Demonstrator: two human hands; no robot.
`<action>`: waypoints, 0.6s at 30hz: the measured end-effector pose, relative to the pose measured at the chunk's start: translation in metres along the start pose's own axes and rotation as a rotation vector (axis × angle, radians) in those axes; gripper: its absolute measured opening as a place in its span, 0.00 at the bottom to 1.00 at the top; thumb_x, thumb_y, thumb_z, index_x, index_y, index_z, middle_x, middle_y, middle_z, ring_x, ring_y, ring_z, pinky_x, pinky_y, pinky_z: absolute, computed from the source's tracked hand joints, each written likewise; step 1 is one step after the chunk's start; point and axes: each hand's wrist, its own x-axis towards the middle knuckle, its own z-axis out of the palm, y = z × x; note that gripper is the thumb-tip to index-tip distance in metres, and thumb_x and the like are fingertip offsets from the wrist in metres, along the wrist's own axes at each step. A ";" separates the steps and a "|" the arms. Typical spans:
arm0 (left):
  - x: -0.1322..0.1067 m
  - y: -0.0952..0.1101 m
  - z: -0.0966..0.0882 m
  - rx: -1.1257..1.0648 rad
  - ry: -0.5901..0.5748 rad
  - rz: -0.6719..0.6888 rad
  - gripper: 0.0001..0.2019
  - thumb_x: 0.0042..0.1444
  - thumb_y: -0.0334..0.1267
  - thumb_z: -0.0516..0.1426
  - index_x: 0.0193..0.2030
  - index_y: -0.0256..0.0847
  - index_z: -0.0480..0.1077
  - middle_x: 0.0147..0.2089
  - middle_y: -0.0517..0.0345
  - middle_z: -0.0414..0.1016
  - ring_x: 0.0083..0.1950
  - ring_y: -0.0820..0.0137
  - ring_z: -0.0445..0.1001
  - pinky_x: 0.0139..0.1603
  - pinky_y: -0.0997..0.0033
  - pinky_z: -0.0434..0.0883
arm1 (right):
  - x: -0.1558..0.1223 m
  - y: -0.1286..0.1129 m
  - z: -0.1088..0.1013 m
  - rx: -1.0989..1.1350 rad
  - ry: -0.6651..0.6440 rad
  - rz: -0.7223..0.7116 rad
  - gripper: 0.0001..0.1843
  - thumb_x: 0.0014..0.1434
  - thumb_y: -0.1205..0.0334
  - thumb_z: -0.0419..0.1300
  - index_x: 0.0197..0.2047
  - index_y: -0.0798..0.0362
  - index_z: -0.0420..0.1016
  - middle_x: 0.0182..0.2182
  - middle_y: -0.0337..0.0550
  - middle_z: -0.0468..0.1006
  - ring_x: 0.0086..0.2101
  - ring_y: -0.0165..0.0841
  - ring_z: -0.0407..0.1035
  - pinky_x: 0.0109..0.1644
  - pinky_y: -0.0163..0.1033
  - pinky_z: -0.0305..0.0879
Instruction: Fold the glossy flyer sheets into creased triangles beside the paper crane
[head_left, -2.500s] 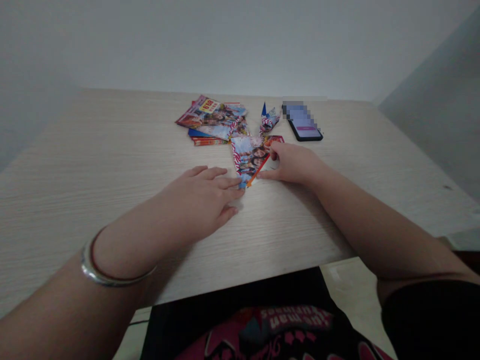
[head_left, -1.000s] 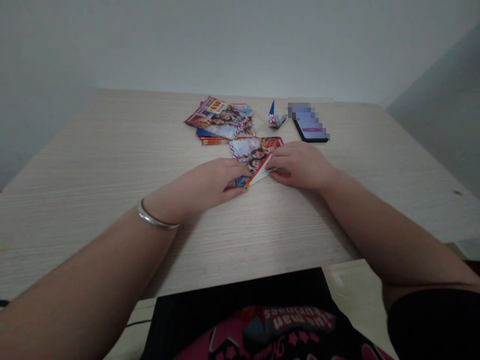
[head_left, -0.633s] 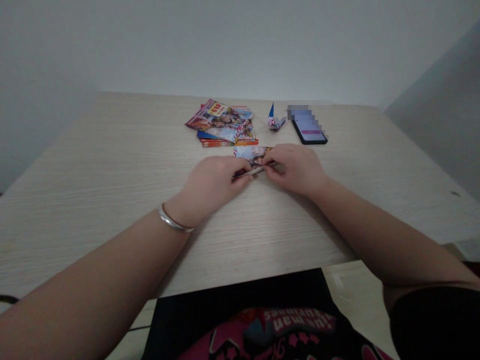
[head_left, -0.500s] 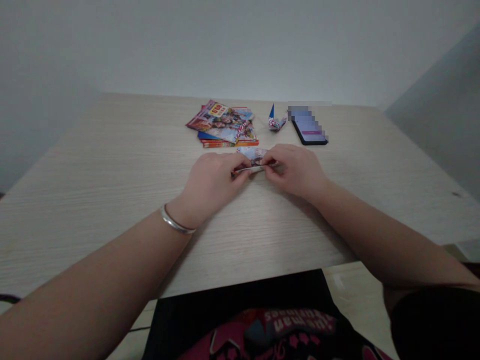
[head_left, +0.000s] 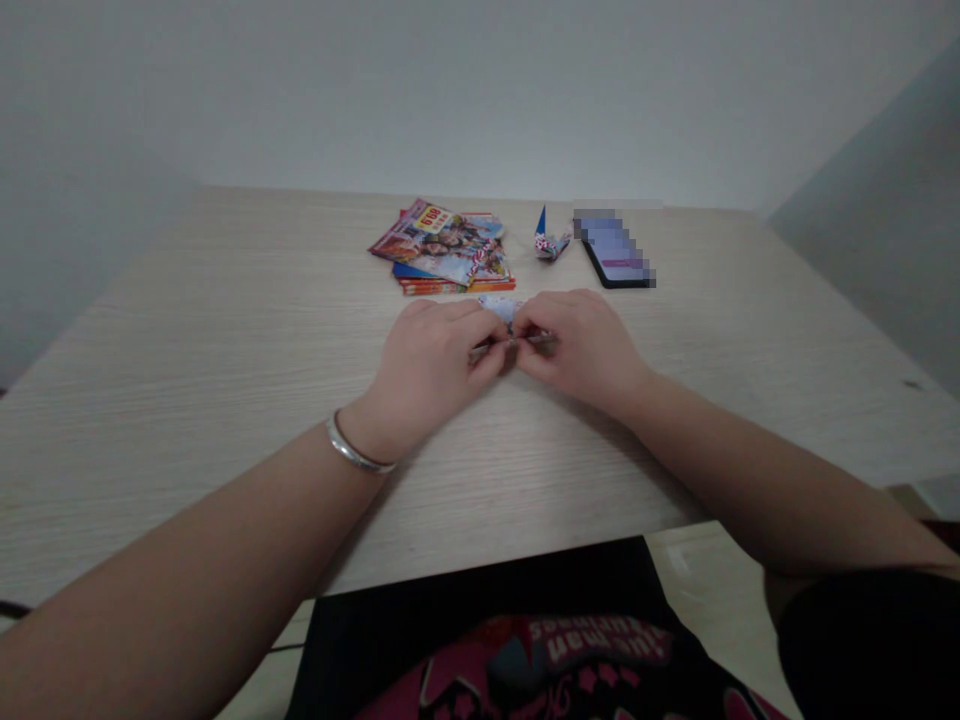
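Note:
Between my hands is a small piece of printed paper (head_left: pixel 498 308), its near edge folded up and its far part showing beyond my fingers. My left hand (head_left: pixel 442 350) pinches that edge from the left, thumb below and fingers on top. From the other side, my right hand (head_left: pixel 577 335) pinches the same edge, its fingertips almost touching those of the left. My fingers cover most of the paper, so its full shape is hidden. Just beyond stands a folded paper crane (head_left: pixel 551 246) with a pointed blue tip.
A stack of colourful printed leaflets (head_left: pixel 442 245) lies behind my left hand. To the right of the crane rests a dark-edged phone (head_left: pixel 616 255), its screen partly blurred. The pale wooden table (head_left: pixel 225 350) meets a wall at the back.
My hands have drawn closer together along the paper's near edge, the fingertips now nearly meeting. Less of the paper shows between them.

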 end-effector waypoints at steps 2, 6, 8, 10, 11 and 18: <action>0.000 -0.001 -0.002 -0.023 -0.010 -0.012 0.13 0.67 0.39 0.53 0.33 0.41 0.75 0.33 0.53 0.79 0.35 0.63 0.74 0.38 0.61 0.66 | -0.001 0.005 0.000 0.042 0.010 0.019 0.06 0.58 0.62 0.59 0.37 0.49 0.78 0.37 0.43 0.83 0.38 0.39 0.73 0.46 0.43 0.64; -0.001 -0.005 -0.006 -0.082 0.011 -0.058 0.11 0.65 0.38 0.53 0.34 0.41 0.75 0.34 0.54 0.79 0.36 0.64 0.75 0.39 0.63 0.67 | -0.003 0.017 -0.002 0.125 0.040 0.058 0.04 0.56 0.62 0.59 0.34 0.50 0.76 0.35 0.42 0.81 0.36 0.37 0.72 0.42 0.41 0.64; -0.002 -0.009 -0.006 -0.105 0.032 -0.067 0.10 0.64 0.38 0.54 0.35 0.41 0.75 0.36 0.54 0.79 0.38 0.64 0.75 0.41 0.63 0.68 | -0.005 0.025 -0.005 0.168 0.062 0.079 0.04 0.55 0.63 0.58 0.33 0.50 0.75 0.33 0.42 0.81 0.35 0.36 0.72 0.42 0.41 0.65; -0.003 -0.013 -0.004 -0.121 0.046 -0.069 0.09 0.63 0.36 0.54 0.35 0.41 0.75 0.37 0.54 0.79 0.38 0.64 0.75 0.42 0.64 0.68 | -0.006 0.035 -0.008 0.204 0.110 0.078 0.03 0.54 0.63 0.58 0.31 0.49 0.73 0.31 0.42 0.80 0.34 0.36 0.72 0.42 0.42 0.66; -0.003 -0.016 -0.003 -0.131 0.054 -0.072 0.08 0.63 0.36 0.55 0.35 0.41 0.74 0.37 0.54 0.79 0.38 0.65 0.75 0.42 0.65 0.68 | -0.007 0.041 -0.008 0.213 0.130 0.068 0.03 0.54 0.64 0.58 0.30 0.49 0.71 0.31 0.42 0.80 0.34 0.36 0.72 0.42 0.42 0.66; -0.003 -0.025 0.005 -0.263 0.125 -0.154 0.05 0.62 0.35 0.57 0.36 0.42 0.74 0.36 0.58 0.78 0.36 0.69 0.73 0.40 0.70 0.70 | -0.004 0.070 -0.001 0.322 0.330 0.140 0.02 0.55 0.63 0.60 0.31 0.48 0.72 0.29 0.40 0.79 0.31 0.35 0.72 0.39 0.43 0.70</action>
